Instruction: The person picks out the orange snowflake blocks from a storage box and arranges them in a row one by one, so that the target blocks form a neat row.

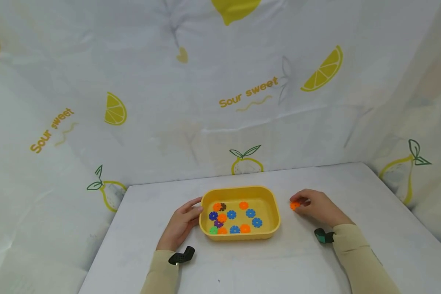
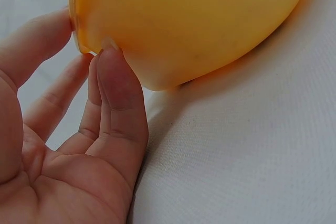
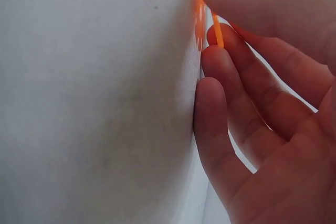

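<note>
At its left end, a yellow plastic tray [image 1: 239, 236] is held by my left hand [image 1: 181, 223]. In the left wrist view, the thumb [image 2: 122, 80] presses the tray's outer wall [image 2: 194, 24] while fingertips reach its rim. To the right of the tray, my right hand [image 1: 317, 206] pinches an orange snowflake disc [image 1: 295, 205] low over the table. The right wrist view shows this disc [image 3: 218, 31] tilted between thumb and fingers, beside another orange strip [image 3: 199, 19] along the table surface.
Several notched discs lie in the tray, among them a blue disc [image 1: 257, 222], an orange disc [image 1: 243, 205], a green disc [image 1: 213, 230] and a brown disc [image 1: 223, 207]. A lemon-print cloth [image 1: 161, 102] hangs behind the white table [image 1: 264, 269].
</note>
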The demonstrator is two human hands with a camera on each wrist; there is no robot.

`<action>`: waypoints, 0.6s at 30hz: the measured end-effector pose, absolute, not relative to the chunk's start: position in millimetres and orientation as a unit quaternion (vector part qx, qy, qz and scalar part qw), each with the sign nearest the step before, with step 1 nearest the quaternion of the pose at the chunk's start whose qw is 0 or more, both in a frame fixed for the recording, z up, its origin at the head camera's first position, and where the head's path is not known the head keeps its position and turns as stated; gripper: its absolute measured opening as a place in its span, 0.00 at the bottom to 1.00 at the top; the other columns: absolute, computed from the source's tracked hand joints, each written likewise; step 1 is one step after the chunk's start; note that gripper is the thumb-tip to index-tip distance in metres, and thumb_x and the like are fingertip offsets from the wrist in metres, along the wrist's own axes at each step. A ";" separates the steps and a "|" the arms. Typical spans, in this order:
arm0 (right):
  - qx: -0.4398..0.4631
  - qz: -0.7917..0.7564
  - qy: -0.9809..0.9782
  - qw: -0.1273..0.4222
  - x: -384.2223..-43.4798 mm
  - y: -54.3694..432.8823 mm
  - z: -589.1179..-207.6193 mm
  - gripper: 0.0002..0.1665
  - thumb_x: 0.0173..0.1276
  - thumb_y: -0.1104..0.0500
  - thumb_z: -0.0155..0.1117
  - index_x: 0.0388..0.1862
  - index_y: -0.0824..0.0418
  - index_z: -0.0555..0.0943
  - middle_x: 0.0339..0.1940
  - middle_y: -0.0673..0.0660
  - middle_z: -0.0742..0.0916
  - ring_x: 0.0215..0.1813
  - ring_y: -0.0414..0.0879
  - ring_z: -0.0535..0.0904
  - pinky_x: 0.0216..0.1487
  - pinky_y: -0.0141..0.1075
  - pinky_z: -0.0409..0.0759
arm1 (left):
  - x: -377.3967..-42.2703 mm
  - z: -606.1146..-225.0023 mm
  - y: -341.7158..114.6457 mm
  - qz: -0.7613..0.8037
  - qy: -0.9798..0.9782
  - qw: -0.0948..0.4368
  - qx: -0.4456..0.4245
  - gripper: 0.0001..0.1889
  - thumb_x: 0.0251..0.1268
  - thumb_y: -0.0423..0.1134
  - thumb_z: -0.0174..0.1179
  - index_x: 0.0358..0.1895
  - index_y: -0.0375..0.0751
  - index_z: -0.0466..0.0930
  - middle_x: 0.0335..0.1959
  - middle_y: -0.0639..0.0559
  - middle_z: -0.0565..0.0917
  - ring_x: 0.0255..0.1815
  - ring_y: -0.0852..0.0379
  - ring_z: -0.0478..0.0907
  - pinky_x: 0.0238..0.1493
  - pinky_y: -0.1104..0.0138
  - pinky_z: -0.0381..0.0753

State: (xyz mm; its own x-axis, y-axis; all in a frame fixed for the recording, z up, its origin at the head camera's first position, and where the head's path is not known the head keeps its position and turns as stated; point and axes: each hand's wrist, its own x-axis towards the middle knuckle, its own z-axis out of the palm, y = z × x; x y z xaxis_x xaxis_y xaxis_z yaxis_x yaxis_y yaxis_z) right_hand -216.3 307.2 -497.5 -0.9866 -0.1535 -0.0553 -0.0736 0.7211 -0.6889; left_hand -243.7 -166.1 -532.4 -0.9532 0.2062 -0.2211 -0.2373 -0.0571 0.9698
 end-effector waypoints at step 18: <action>-0.059 -0.368 0.926 0.061 -216.4 311.0 -499.8 0.16 0.71 0.58 0.74 0.57 0.54 0.88 0.54 0.53 0.89 0.56 0.51 0.82 0.63 0.53 0.83 | -241.5 -529.9 -163.5 0.723 0.675 0.145 -0.018 0.30 0.72 0.49 0.73 0.75 0.52 0.79 0.69 0.43 0.84 0.63 0.50 0.84 0.64 0.64 0.87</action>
